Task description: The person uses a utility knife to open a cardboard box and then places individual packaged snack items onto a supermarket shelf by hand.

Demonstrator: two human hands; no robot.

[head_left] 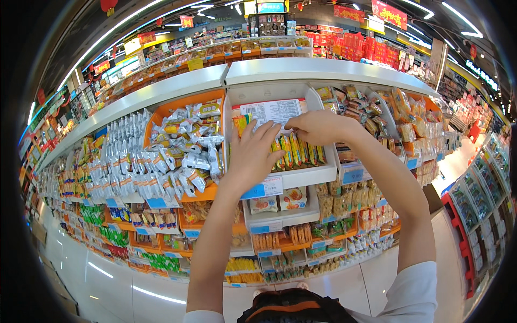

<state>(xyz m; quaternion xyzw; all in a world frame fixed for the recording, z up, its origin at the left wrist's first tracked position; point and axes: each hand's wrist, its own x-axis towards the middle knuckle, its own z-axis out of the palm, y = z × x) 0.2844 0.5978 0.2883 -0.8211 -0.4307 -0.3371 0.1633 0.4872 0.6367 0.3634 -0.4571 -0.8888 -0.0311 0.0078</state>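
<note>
A white bin (328,172) on the shelf holds a row of yellow-and-green wrapped snack bars (299,151), with a white printed label panel (266,110) behind them. My left hand (253,151) lies over the bars at the bin's left, fingers spread. My right hand (318,126) reaches in from the right with fingers curled at the panel's lower edge, just above the bars; what its fingertips hold, if anything, is hidden.
An orange bin (211,96) of silver-wrapped snacks is at left, more packaged snacks (355,102) at right and on lower tiers. A white ledge (323,69) runs behind. A display rack (474,204) stands right, on tiled floor (113,290).
</note>
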